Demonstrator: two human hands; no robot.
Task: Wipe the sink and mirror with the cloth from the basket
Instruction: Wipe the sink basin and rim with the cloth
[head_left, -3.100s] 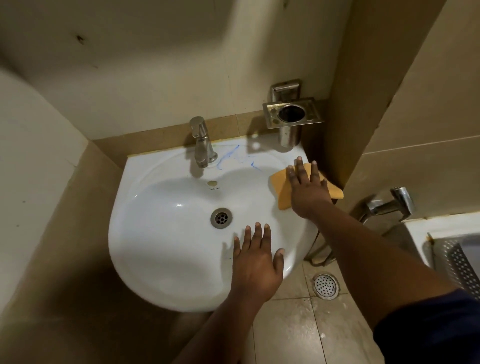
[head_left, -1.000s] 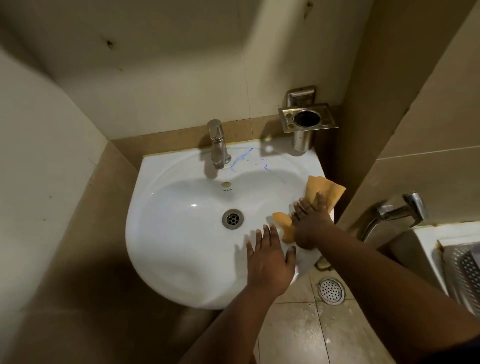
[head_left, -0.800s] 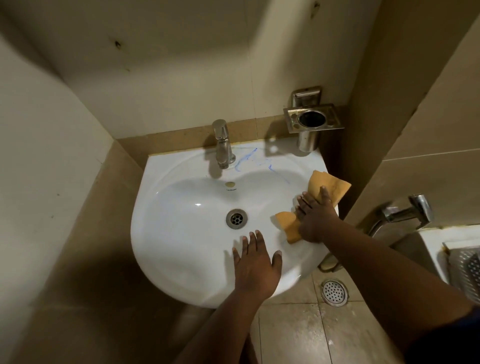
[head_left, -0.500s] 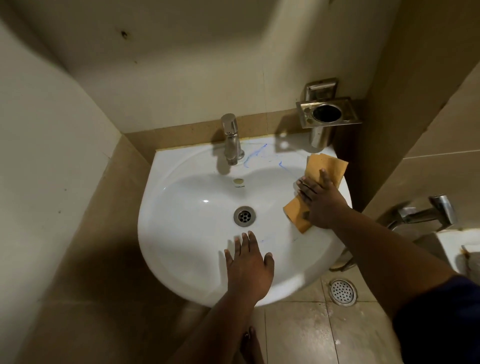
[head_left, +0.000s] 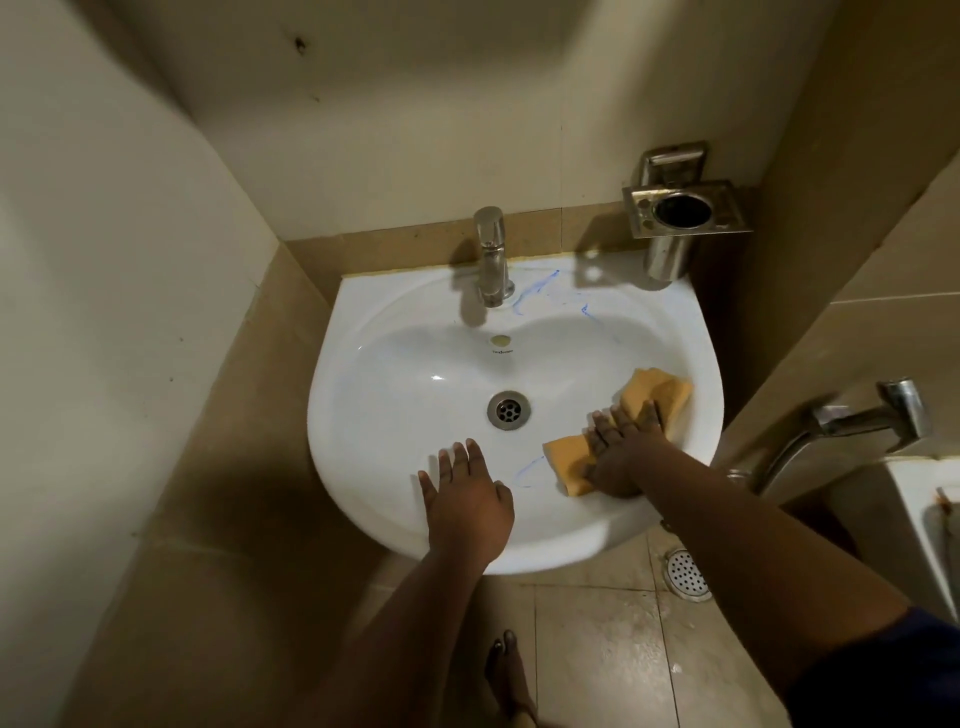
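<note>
The right hand (head_left: 621, 457) is laid palm-down on the orange cloth (head_left: 657, 397), fingers spread and pressing it flat against the inner right slope of the white sink (head_left: 395, 410); nothing is gripped, the cloth is only pinned beneath the palm. One end of the cloth shows beyond the fingertips toward the rim, the other sticks out at the thumb side (a blue smear (head_left: 527, 473) is seen just beside that end). The left hand (head_left: 467, 504) is rested flat and open on the sink's near rim, fingers pointed toward the drain (head_left: 508, 410), well apart from the cloth. More blue marks (head_left: 540, 293) are seen on the ledge beside the tap (head_left: 491, 257). A steel holder (head_left: 683, 210) is fixed to the wall above the back right corner. A floor drain (head_left: 685, 574) lies below.
</note>
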